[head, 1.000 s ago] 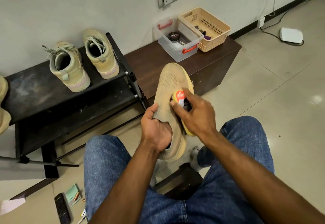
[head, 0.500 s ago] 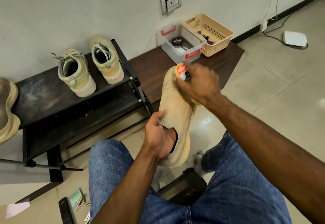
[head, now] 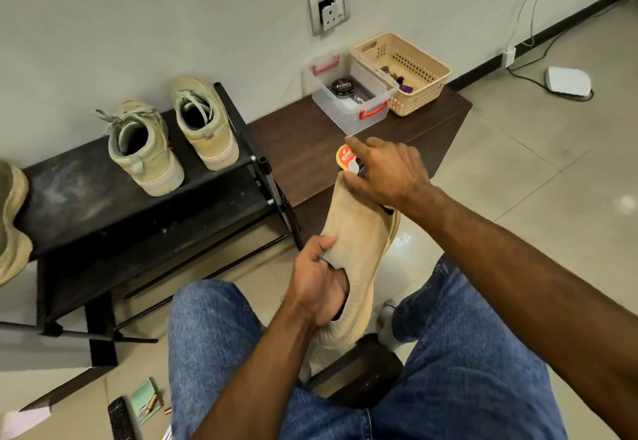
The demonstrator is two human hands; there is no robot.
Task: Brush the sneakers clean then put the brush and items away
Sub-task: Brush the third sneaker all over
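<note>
The sneaker (head: 348, 253), held toe-far above the lap, looks light and soft-knitted, best gripped at its collar, where the left hand (head: 319, 287) has fingers curled inside, while the right hand (head: 386, 172) clamps the brush (head: 346, 160) on its toe.
</note>
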